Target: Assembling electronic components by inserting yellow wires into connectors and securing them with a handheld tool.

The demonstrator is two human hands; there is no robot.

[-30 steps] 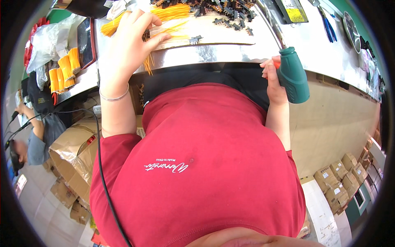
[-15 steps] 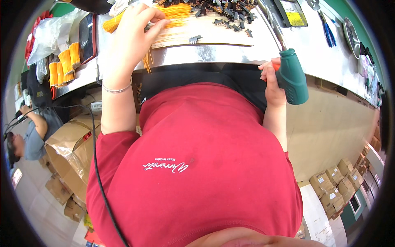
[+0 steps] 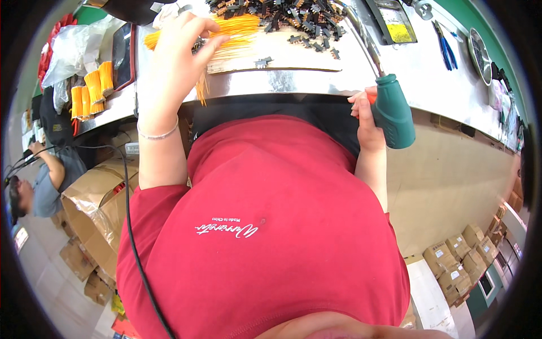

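My left hand (image 3: 182, 48) is over a spread bundle of thin yellow wires (image 3: 240, 28) on a pale board. Its thumb and index finger stand apart, with no object visible between their tips; the other fingers are partly hidden. A few wire ends (image 3: 201, 89) hang past the board's near edge below this hand. On the right, my right hand (image 3: 367, 116) grips a green-handled soldering gun (image 3: 395, 113) with an orange trigger, its metal shaft pointing up and away. One small black connector (image 3: 263, 62) lies alone on the board, between the hands.
A heap of black connectors (image 3: 293, 20) covers the board's far part. Bundled yellow wires (image 3: 93, 90) and a plastic bag (image 3: 79, 48) lie left; blue-handled pliers (image 3: 446, 48) and a black tray (image 3: 395, 25) are right. A black cable (image 3: 130, 220) passes my left side.
The gap between my left thumb and index finger looks slightly wider. My right hand and the soldering gun appear slightly lower and further left; the whole view has shifted a little.
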